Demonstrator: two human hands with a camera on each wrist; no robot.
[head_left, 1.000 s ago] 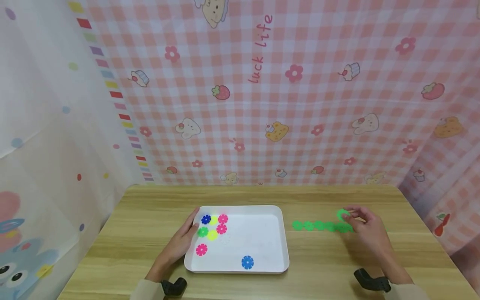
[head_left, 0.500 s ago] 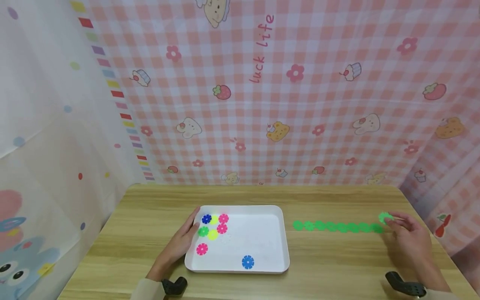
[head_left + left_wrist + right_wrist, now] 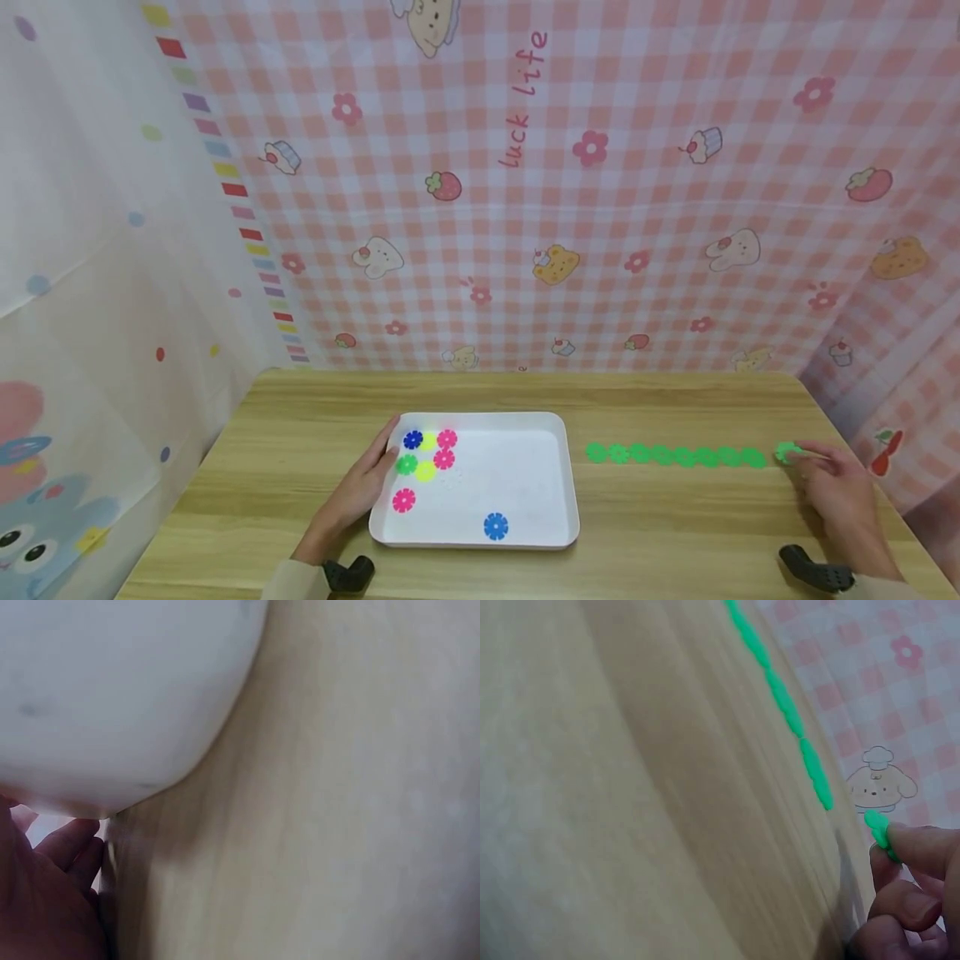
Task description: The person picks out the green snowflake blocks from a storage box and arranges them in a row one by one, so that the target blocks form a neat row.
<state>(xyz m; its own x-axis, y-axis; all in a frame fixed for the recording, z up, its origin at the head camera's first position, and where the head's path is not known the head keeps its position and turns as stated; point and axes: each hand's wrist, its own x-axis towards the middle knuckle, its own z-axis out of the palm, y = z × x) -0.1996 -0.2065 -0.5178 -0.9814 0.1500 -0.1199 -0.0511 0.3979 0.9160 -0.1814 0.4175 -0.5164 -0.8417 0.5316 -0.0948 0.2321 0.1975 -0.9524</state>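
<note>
Left hand [image 3: 360, 487] flat, fingers straight; right hand [image 3: 836, 492] far out right, fingertips [image 3: 922, 851] pinched.

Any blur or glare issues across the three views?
Head view: sharp, wide-angle bowing at the edges, white tray bright enough to wash out a pale piece. Left wrist: tray underside close and soft. Right wrist: table smeared, green disc in right hand fairly clear.
</note>
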